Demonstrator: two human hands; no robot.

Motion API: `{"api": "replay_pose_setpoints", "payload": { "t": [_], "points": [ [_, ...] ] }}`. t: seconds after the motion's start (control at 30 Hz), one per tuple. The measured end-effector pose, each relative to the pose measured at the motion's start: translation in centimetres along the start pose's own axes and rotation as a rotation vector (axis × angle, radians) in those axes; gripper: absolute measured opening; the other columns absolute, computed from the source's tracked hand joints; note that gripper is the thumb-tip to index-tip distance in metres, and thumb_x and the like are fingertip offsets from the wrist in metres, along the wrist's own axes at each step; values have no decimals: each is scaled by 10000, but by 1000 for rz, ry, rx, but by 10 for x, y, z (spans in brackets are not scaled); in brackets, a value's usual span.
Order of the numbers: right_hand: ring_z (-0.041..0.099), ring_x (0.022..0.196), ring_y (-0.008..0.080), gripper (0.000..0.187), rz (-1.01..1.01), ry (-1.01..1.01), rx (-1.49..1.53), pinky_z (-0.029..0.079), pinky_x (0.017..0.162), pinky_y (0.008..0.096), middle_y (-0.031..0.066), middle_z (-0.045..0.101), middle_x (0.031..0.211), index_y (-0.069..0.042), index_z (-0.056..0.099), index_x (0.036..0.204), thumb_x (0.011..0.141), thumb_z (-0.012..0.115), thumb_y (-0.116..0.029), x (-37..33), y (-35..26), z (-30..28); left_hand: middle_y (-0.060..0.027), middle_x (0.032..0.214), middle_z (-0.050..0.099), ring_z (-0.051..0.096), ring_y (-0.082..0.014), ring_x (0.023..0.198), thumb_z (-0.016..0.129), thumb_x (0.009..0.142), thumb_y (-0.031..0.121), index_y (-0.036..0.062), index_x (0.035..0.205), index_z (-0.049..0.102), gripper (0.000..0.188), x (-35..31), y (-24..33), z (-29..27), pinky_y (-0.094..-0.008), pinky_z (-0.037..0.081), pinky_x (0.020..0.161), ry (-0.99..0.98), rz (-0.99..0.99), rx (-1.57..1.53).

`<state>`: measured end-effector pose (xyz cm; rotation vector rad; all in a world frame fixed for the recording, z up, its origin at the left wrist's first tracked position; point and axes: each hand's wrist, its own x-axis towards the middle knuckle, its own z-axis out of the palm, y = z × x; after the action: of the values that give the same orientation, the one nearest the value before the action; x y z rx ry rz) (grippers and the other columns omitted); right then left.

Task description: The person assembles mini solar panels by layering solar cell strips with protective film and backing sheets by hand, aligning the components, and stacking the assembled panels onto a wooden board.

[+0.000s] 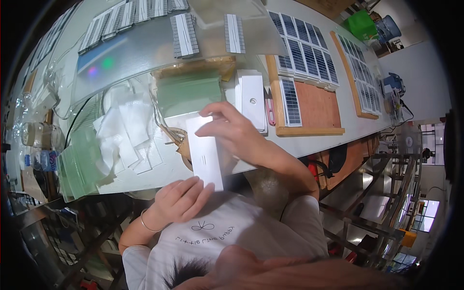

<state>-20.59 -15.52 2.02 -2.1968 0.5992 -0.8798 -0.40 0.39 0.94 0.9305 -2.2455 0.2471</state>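
Observation:
A long white rectangular sheet (205, 166) with small slits is held upright between my two hands, over the table's front edge. My left hand (181, 200) is closed on its lower end. At the upper end, my right hand (237, 133) pinches the sheet between thumb and fingers. Just beyond it lies a stack of greenish glass-like plates (188, 92). To the right of that stack is a pile of white sheets (249, 113), the top one with a round hole. A pink-red utility knife (270, 113) lies beside this pile.
Small solar panels (309, 58) fill part of a wooden tray (314, 131) at right; another panel tray (357, 79) stands farther right. Loose white pieces (130, 121) and green sheets (79, 166) lie at left. A raised clear shelf (145, 53) carries striped cell strips (184, 36).

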Motion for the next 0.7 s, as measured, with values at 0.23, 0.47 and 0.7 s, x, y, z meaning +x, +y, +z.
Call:
{"api": "replay_pose_setpoints", "payload": {
  "t": [0.23, 0.47, 0.7],
  "points": [
    [609, 959, 207, 313, 255, -7, 228, 528, 833, 346, 78, 613, 1140, -66, 589, 1200, 924, 735, -45, -6, -43, -32, -90, 957, 705, 675, -183, 825, 573, 1004, -11, -43, 1080, 634, 103, -3, -10, -29, -317, 559, 735, 470, -1149, -920],
    [608, 929, 169, 372, 371, 21, 302, 533, 808, 312, 78, 591, 1114, -58, 506, 1244, 950, 733, -75, -10, -42, -20, -81, 997, 688, 683, -159, 827, 606, 1014, 7, -30, 1097, 629, 93, -14, -35, -25, -285, 606, 717, 452, -1265, -1128],
    [633, 924, 144, 354, 364, 35, 322, 567, 752, 279, 79, 596, 1077, -36, 499, 1197, 937, 739, -33, -13, -37, -15, -58, 897, 687, 642, -127, 712, 619, 1021, 57, 27, 978, 601, 56, -5, -32, -28, -250, 520, 652, 468, -1245, -1127]
  ]
}}
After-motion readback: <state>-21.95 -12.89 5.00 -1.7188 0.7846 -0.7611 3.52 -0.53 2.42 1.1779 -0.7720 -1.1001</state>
